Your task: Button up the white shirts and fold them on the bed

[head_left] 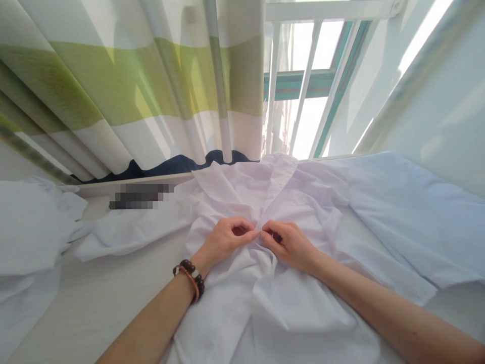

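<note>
A white collared coat (303,298) lies spread front up before me, its collar at the far end and its sleeves out to both sides. My left hand (229,237) pinches the front edge of the coat between thumb and fingertips, with a beaded bracelet on that wrist. Right beside it, my right hand (286,242) pinches the same front edge, fingertips almost touching those of the left. Whatever small part sits between the fingertips, such as a button, is too small to make out. Below the hands the cloth is wrinkled.
The coat rests on a pale flat surface (102,303). More white cloth lies at the left (30,227) and a folded white piece at the right (424,217). A blurred dark item (138,196) is near the back edge. Behind hang a green-and-white curtain (170,81) and white window bars (306,86).
</note>
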Tool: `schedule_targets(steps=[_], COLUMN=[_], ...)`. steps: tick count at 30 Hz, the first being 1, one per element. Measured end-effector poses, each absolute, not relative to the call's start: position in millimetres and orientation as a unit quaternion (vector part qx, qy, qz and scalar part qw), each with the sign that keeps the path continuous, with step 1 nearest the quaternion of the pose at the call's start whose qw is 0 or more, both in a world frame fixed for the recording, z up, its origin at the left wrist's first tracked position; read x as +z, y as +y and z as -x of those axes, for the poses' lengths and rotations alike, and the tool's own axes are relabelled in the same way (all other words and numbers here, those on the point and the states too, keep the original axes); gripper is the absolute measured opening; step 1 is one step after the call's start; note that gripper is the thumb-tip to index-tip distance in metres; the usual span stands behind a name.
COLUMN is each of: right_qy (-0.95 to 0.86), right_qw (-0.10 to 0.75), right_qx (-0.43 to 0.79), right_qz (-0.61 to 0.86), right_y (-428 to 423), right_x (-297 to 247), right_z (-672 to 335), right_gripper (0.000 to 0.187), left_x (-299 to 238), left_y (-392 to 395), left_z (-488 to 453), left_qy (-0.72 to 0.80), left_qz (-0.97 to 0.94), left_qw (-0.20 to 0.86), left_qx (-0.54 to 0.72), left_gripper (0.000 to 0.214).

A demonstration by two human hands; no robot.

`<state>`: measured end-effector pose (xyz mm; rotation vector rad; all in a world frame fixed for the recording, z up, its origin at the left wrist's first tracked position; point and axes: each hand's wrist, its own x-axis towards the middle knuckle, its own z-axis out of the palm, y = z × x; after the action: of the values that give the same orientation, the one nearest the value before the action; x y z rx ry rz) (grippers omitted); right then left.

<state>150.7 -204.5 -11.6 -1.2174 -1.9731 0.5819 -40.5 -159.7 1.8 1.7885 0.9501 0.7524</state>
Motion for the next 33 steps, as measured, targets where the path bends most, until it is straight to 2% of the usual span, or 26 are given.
schedule_targets(steps=[17,22,33], right_qy=[-0.792,-0.794,-0.752], right_qw=[0.312,0.306,0.325], right_qx=[0.176,0.173,0.244], right_qz=[0.495,0.496,0.519], right_y=[-206,-207,-206], right_x=[-13,-17,-13], right_z=[-149,-148,-142], right_gripper=[0.023,0.025,0.029], left_x=[2,0,2], left_y=[-169,-173,-168], left_z=[35,33,41], left_qy=[0.399,0.417,0.417], left_qz=[-0.791,-0.783,-0.711], left_qw=[0.342,0.332,0.469], left_qx=[0.314,0.321,0.319], left_gripper=[0.009,0.006,0.013])
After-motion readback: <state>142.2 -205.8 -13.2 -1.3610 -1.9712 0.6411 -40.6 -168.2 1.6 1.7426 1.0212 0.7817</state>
